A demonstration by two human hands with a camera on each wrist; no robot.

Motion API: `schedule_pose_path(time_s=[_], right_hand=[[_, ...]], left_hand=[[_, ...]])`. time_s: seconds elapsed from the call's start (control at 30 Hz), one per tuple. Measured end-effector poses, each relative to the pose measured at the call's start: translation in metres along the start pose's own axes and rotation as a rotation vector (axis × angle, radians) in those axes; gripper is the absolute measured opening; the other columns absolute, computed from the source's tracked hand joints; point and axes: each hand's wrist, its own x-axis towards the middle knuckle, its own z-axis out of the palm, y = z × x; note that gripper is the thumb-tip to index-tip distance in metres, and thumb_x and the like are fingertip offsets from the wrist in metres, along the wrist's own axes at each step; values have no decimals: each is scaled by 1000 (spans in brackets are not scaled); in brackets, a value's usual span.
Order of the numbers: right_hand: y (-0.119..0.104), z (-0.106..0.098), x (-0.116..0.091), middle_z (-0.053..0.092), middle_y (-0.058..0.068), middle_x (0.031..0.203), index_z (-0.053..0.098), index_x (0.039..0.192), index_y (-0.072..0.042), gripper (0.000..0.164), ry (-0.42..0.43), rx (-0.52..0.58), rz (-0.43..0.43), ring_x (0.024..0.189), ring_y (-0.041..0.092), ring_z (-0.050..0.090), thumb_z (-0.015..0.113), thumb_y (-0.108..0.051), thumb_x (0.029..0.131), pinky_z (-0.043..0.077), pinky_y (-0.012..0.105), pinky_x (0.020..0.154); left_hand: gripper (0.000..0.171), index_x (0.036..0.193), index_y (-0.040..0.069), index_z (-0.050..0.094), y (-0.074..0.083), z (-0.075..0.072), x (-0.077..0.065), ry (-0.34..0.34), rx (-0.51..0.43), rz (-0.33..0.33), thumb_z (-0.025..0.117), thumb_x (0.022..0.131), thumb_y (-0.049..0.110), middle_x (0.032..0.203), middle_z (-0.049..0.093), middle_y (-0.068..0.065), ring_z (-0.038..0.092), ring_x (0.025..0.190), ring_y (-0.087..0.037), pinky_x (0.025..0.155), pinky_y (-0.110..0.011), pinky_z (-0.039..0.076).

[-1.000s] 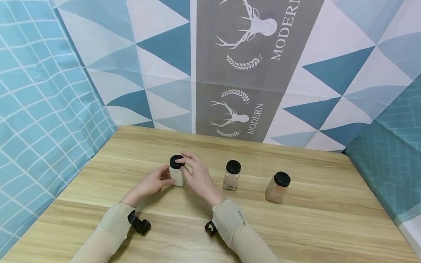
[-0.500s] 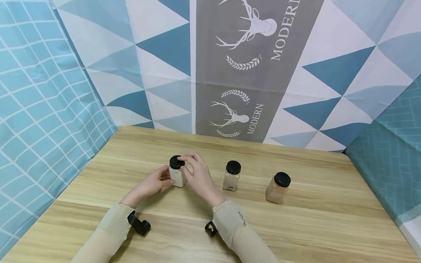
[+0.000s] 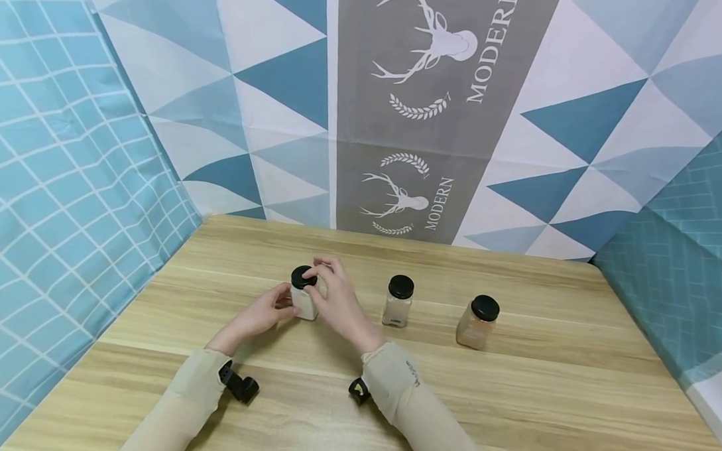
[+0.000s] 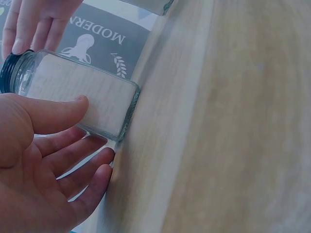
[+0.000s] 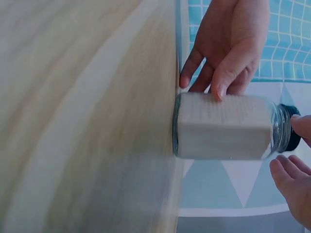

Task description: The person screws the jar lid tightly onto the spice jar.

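A square glass jar [image 3: 304, 306] of white contents stands upright on the wooden table, its black lid [image 5: 292, 127] on top. My left hand [image 3: 265, 310] grips the jar's body from the left; in the left wrist view the thumb lies across the glass and the fingers [image 4: 73, 160] pass behind it. From the right, my right hand [image 3: 338, 298] holds the lid between thumb and fingers, as the right wrist view also shows at its edge. Some of the right fingers lie behind the lid in the head view.
Two more black-lidded jars stand to the right: one with pale contents [image 3: 397, 310], then one with orange-tan contents [image 3: 473, 327]. The wooden table [image 3: 540, 398] runs back to a patterned cloth wall [image 3: 292, 150]. Tiled-print cloths [image 3: 58, 175] border the sides.
My right hand shifts slightly on the lid, its fingers turned a little round it. The left hand and the jar stay in place.
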Motion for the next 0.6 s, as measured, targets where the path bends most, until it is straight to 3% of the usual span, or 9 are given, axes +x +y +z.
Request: schedule_pose_path(time_s=[0.3,0.6], right_hand=[[0,2,-1,42,8,136,56,113,-13,25,-44,-25,39,124,23,43,59,-14,88,37,41,101],[2,-1,-1,51,8,129,58,110,-10,24,8,-34,-15,116,21,50,58,-7,87,40,33,99]], left_hand=[[44,130,-1,40,-1,0,1,-6,6,4,55,91,14,124,51,-23,50,113,-36,92,-48,42],[46,130,-2,41,-1,0,1,1,16,2,56,90,14,123,51,-23,50,113,-36,94,-49,40]])
